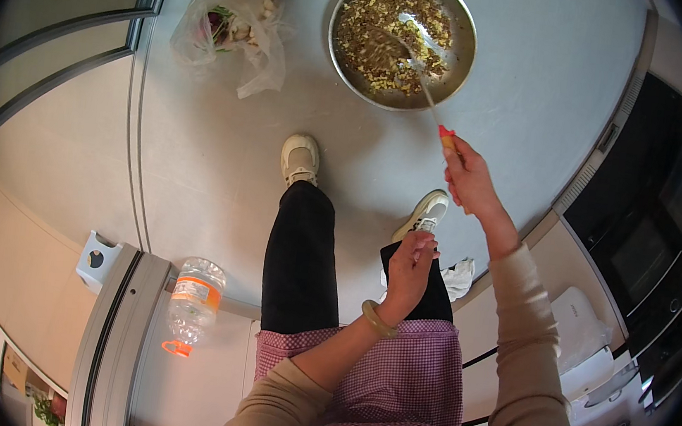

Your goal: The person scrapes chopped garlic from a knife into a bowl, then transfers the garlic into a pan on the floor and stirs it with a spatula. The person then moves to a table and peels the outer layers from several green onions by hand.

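Note:
A wide metal pan (461, 69) rests on the floor in front of me, holding a chopped brown and yellow food mixture (371, 13). My right hand (472, 177) grips the handle of a long metal spatula (429, 94), whose blurred head is in the mixture. Near my right knee, my left hand (411, 270) is raised with its fingers curled, a bangle on the wrist. Whether it holds something small is unclear. It is apart from the pan.
Left of the pan lies a clear plastic bag (235, 30) with garlic-like bulbs and something purple and green. A large plastic bottle (196, 297) with an orange cap is at lower left. A white cloth (459, 278) lies beyond my right leg. Dark built-in appliances (647, 201) stand at right.

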A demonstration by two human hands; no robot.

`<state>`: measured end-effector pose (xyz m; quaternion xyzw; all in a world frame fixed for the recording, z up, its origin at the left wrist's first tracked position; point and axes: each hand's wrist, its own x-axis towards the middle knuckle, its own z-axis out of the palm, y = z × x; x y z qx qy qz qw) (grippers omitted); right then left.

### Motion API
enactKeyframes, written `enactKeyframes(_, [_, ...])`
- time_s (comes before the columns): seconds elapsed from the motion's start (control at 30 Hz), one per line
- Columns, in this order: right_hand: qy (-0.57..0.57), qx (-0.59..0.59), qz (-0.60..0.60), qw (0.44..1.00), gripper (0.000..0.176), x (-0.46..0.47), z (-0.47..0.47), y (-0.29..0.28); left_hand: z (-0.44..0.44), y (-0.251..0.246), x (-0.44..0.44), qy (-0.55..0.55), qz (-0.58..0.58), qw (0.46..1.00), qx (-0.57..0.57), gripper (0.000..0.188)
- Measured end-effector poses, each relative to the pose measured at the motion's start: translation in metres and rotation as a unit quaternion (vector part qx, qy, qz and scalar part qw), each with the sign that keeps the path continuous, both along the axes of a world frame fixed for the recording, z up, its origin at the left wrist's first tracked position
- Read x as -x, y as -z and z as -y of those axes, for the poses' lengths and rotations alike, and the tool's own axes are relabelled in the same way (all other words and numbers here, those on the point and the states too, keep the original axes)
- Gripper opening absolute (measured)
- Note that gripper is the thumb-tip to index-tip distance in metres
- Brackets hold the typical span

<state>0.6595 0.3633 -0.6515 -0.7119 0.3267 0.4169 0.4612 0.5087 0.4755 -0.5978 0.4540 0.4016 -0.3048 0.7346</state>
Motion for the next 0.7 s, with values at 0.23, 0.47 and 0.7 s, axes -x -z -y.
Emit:
enactKeyframes(0.23, [0.017,0.068,0.016,0.997,0.044,-0.015,-0.019,0.035,0.002,0.004,0.003,-0.029,0.003,0.999,-0.016,0.017])
enactKeyframes(0.47, [-0.078,0.136,0.226,0.961,0.047,-0.014,0.004,0.055,0.003,0.005,0.008,-0.03,0.011,0.999,-0.013,0.017])
enactKeyframes(0.7, [-0.298,0.23,0.272,0.886,0.043,-0.036,-0.01,0.06,0.005,0.008,0.015,-0.005,0.011,1.0,0.008,0.021])
